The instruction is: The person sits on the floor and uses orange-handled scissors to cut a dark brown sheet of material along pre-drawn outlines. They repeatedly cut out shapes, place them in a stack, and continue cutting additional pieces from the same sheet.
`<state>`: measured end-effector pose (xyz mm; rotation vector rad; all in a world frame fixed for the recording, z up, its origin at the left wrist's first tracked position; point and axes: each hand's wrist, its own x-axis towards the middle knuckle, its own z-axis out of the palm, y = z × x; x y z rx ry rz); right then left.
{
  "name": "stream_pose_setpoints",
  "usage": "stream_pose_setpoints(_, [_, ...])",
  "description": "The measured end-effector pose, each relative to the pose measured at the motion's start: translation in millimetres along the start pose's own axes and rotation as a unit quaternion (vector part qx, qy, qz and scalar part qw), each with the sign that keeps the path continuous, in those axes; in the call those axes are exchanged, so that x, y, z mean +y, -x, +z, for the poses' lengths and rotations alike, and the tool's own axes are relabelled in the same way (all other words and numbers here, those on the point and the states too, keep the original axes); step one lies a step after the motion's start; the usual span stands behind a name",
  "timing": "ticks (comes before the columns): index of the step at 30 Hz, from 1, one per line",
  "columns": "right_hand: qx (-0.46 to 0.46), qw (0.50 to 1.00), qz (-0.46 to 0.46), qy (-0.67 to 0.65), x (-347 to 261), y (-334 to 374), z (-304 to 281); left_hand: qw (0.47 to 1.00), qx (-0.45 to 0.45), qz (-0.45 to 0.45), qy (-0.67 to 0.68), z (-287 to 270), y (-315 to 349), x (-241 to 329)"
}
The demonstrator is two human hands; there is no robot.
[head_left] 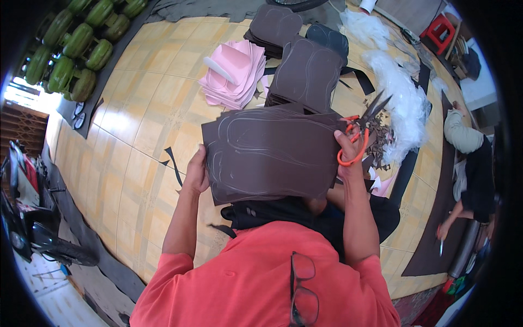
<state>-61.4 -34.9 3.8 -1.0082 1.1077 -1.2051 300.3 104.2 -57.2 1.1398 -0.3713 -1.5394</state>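
I hold a stack of dark brown sheets [267,155] marked with pale traced outlines, flat in front of me. My left hand [197,173] grips the stack's left edge. My right hand [348,150] holds the right edge, and its fingers are also through the orange handles of a pair of scissors [362,131], whose blades point up and right, away from the sheets. Both forearms come up from my red-orange shirt at the bottom.
More brown sheet stacks [308,73] and pink pieces [234,71] lie on the tan tiled floor [141,141]. White plastic wrap [400,98] and dark offcuts [381,139] sit to the right. Another person [471,174] sits at far right. Green moulds [81,41] line the upper left.
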Motion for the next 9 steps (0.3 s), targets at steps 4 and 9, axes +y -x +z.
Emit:
stream_pose_setpoints(4, [-0.027,0.999,-0.024,-0.006,2.2,5.6,21.0,0.995,-0.061,-0.006,0.083,14.9,5.4,19.9])
stream_pose_setpoints(9, [0.079,0.995,0.056,0.011,20.5,25.4,43.5,0.991,-0.043,0.084,-0.099,18.0,17.5,17.9])
